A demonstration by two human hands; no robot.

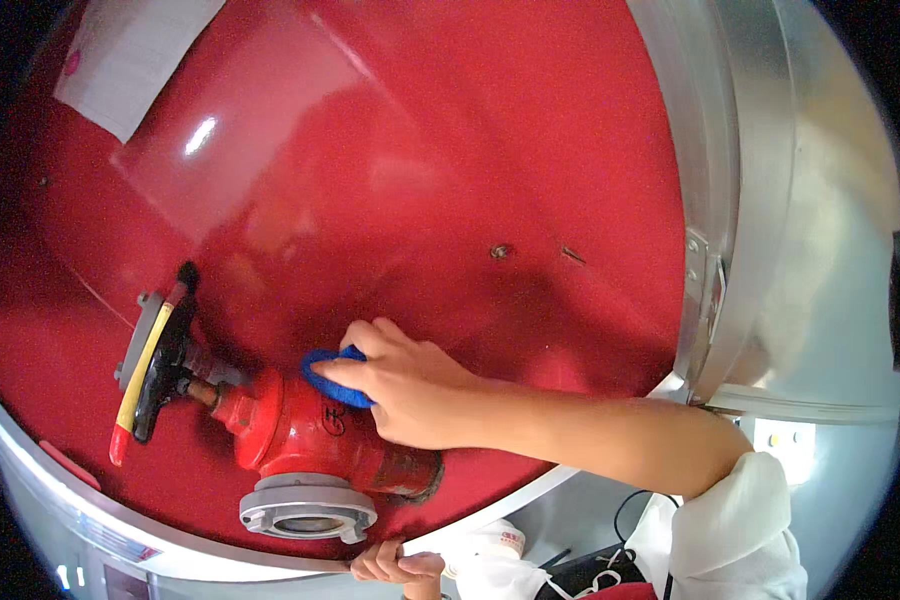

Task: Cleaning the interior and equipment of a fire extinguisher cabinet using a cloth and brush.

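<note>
My right hand (410,385) pinches a blue sponge (335,378) between thumb and fingers. The sponge is against or just beside the upper side of a red fire hydrant valve (285,425); its exact contact is hidden. A grey metal coupling (310,506) forms the valve's outlet, facing the lower edge. On the valve's left side, a handwheel (148,375) in black, yellow and red shows nearly edge-on. Below the coupling, my left hand (400,565) has its fingers curled over the pale rim (270,568) of the red cabinet.
The red cabinet interior (450,150) surrounds the valve, with small holes in its back. A white paper sheet (135,60) hangs at upper left. A silver metal frame (715,130) borders the right. Beyond the rim are a white tub (500,537) and a black cable (620,515).
</note>
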